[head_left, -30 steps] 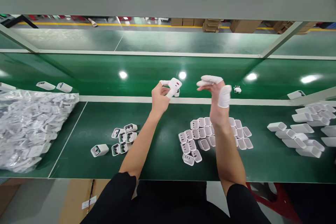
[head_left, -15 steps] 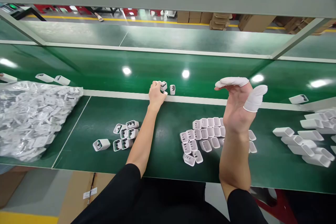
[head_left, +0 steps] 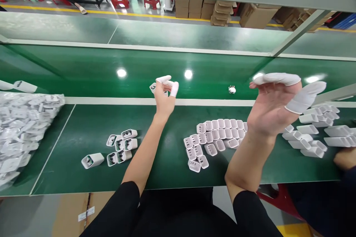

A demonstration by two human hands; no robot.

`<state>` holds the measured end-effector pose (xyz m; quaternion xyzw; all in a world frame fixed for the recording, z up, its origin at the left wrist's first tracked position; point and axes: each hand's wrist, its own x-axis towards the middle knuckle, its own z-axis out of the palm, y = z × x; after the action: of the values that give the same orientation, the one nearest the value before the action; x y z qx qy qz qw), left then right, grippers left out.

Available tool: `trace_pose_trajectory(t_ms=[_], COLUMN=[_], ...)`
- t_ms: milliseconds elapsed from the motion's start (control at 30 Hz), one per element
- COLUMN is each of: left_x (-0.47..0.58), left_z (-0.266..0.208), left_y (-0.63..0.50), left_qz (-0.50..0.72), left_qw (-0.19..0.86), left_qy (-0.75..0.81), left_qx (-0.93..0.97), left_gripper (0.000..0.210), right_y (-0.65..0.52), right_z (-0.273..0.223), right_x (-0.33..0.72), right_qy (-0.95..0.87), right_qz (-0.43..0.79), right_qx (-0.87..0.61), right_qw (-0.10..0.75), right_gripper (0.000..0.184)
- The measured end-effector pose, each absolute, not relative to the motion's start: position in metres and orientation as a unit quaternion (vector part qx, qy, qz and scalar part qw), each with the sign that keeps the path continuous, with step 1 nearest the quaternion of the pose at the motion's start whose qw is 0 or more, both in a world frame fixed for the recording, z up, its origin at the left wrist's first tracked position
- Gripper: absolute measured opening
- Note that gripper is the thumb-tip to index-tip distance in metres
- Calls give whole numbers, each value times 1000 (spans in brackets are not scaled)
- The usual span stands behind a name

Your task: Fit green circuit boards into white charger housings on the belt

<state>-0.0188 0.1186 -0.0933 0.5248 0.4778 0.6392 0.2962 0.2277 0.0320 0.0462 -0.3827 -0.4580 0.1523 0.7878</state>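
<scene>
My left hand [head_left: 165, 100], with white finger cots on thumb and fingers, is raised at the far edge of the green bench, fingers apart. Just behind it, partly hidden by the fingers, is a white charger housing [head_left: 152, 87] with another close by. My right hand [head_left: 271, 107], also in finger cots, hovers palm up over the right side, thumb and fingers spread, nothing in it. Beyond it on the far green strip lies a small part [head_left: 231, 89], white with a bit of circuit board. Below and left of it stand rows of open, empty-looking white housings [head_left: 218, 133].
Left of my left forearm sit several white housings with parts inside [head_left: 122, 146]. A clear bag of white pieces [head_left: 25, 129] fills the far left. More white housings [head_left: 308, 140] stand at right, near another person's arm [head_left: 345, 161]. A pale rail [head_left: 119, 100] runs along the bench's back.
The view has swung right. My left fingers have come away from the housings at the far edge. My right hand has shifted right, and the small part beyond it now shows.
</scene>
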Motion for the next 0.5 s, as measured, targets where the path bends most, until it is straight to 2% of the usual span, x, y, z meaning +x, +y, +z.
trace_pose_trajectory(t_ms=[67, 133, 233, 333, 400, 500], left_x=[5, 24, 40, 43, 42, 41], left_z=[-111, -133, -161, -173, -174, -172], left_y=[113, 108, 102, 100, 101, 104], left_qz=[620, 570, 468, 430, 433, 447], left_qw=[350, 412, 444, 427, 432, 453], left_qy=[466, 488, 539, 538, 532, 527], left_qx=[525, 516, 541, 586, 586, 563], left_gripper=[43, 48, 52, 52, 47, 42], right_y=[31, 33, 49, 83, 108, 134], right_z=[44, 36, 14, -19, -44, -74], right_x=[237, 251, 281, 316, 333, 342], right_qy=[-477, -518, -543, -507, -504, -537], right_qz=[134, 82, 17, 60, 111, 161], right_qx=[-402, -461, -630, -795, -837, -822], right_qw=[770, 716, 555, 329, 180, 98], right_gripper=[57, 46, 36, 49, 63, 69])
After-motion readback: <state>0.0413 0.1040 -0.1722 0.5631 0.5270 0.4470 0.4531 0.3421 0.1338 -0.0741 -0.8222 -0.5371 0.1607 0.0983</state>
